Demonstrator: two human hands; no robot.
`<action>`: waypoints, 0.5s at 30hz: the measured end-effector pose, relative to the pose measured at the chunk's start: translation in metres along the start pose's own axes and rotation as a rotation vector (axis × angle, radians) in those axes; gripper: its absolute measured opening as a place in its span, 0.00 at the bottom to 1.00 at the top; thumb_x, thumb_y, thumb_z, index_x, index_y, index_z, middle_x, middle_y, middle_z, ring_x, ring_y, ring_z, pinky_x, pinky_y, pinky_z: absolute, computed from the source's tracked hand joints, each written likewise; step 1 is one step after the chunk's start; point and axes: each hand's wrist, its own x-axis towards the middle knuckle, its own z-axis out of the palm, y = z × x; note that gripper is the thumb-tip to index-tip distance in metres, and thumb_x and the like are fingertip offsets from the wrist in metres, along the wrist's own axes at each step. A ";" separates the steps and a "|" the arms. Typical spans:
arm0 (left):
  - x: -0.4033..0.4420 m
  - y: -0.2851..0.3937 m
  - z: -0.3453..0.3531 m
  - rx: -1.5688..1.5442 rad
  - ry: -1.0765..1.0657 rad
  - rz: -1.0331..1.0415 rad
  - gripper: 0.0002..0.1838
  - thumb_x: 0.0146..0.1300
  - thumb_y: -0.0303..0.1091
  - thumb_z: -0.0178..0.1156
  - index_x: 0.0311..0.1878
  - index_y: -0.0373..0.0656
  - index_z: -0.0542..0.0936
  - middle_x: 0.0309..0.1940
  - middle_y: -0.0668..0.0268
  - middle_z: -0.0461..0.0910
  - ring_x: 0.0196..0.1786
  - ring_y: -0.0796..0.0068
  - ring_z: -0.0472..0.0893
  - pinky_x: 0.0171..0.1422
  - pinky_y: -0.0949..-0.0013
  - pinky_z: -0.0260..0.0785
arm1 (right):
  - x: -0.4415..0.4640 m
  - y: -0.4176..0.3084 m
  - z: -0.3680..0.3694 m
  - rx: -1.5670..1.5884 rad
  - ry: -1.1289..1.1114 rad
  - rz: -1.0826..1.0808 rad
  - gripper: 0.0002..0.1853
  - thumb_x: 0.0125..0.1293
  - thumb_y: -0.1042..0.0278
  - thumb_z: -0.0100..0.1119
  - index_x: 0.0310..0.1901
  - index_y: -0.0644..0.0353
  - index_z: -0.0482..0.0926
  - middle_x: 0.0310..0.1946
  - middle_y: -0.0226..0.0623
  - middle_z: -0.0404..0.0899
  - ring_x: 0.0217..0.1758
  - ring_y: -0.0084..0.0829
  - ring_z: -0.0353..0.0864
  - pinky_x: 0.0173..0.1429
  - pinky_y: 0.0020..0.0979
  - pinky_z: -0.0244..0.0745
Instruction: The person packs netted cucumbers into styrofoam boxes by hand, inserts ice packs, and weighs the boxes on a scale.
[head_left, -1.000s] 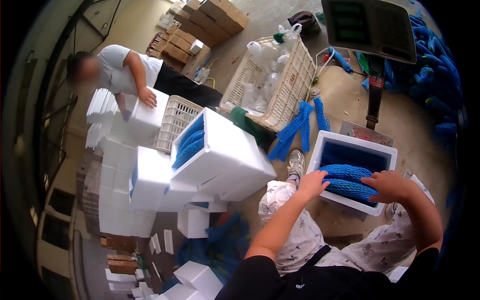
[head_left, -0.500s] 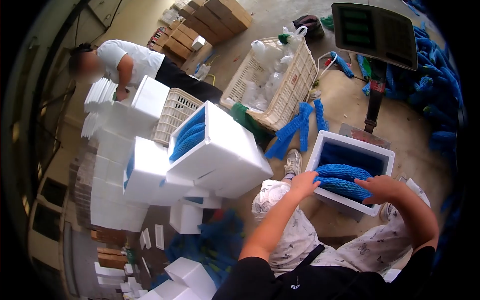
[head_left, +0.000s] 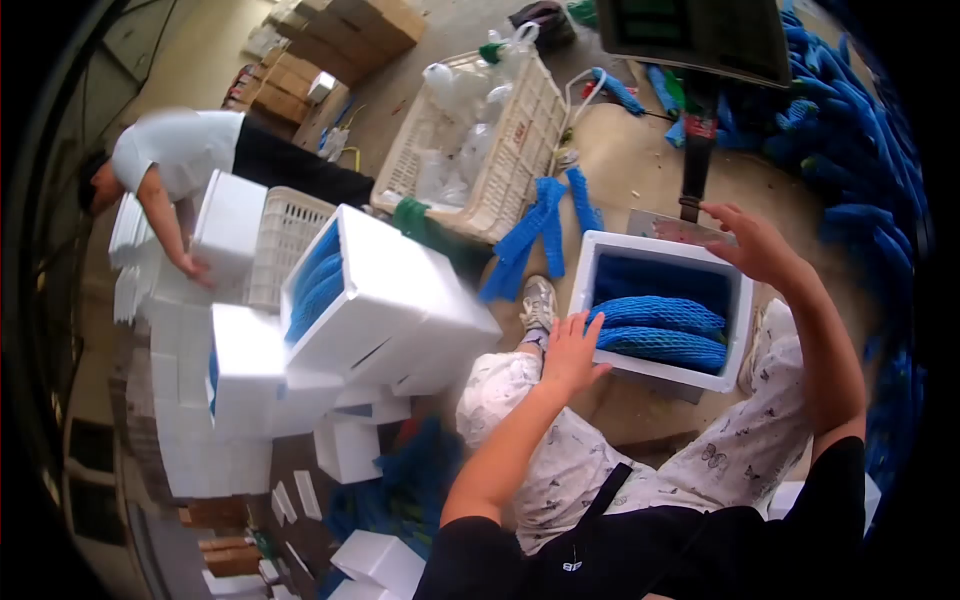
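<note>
A white foam box (head_left: 742, 325) stands on a weighing scale's metal plate (head_left: 665, 226) before my knees. Inside it, two long objects in blue mesh sleeves (head_left: 660, 345) lie side by side along the near wall; more blue mesh lines the far part. My left hand (head_left: 573, 355) is at the box's left rim, fingers spread and close to the ends of the sleeved objects. Whether it touches the rim I cannot tell. My right hand (head_left: 757, 245) is raised over the box's far right corner, fingers extended and holding nothing, near the scale's post (head_left: 697, 165).
White foam boxes (head_left: 400, 290) are stacked at the left, one holding blue-sleeved objects. Behind them stands a cream plastic crate (head_left: 540, 135) of clear bags. Blue mesh strips (head_left: 530, 235) lie on the floor. A blue-sleeved pile (head_left: 850, 150) fills the right. A co-worker (head_left: 185, 155) bends over boxes.
My right hand has left the sleeved objects and risen toward the scale's post. My left hand has drawn back to the left rim. The co-worker's arm now reaches down. The view has shifted.
</note>
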 end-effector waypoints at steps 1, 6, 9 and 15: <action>0.000 0.020 -0.011 0.050 -0.003 0.052 0.50 0.46 0.51 0.71 0.72 0.47 0.58 0.71 0.55 0.57 0.73 0.53 0.55 0.75 0.46 0.45 | -0.010 0.004 0.002 -0.095 -0.195 -0.031 0.32 0.62 0.63 0.64 0.68 0.52 0.65 0.59 0.48 0.73 0.54 0.47 0.77 0.59 0.39 0.72; 0.037 0.090 0.044 0.101 -0.158 0.257 0.61 0.36 0.52 0.76 0.74 0.54 0.52 0.76 0.59 0.45 0.77 0.55 0.44 0.72 0.30 0.29 | -0.063 -0.013 -0.016 -0.219 -0.614 0.001 0.31 0.60 0.52 0.61 0.64 0.56 0.69 0.52 0.48 0.78 0.57 0.45 0.76 0.57 0.40 0.73; 0.049 0.091 0.054 0.154 -0.103 0.193 0.61 0.32 0.46 0.77 0.73 0.56 0.56 0.75 0.60 0.46 0.77 0.54 0.45 0.72 0.31 0.28 | -0.095 0.013 -0.029 -0.095 -0.074 -0.287 0.28 0.62 0.58 0.61 0.64 0.53 0.69 0.52 0.45 0.77 0.55 0.42 0.78 0.55 0.40 0.73; 0.064 0.110 0.034 0.260 -0.259 0.257 0.64 0.26 0.50 0.78 0.73 0.57 0.56 0.74 0.56 0.48 0.76 0.50 0.45 0.72 0.29 0.24 | -0.173 0.226 -0.028 0.636 0.183 0.360 0.24 0.63 0.65 0.59 0.62 0.53 0.71 0.43 0.40 0.81 0.49 0.34 0.80 0.57 0.33 0.73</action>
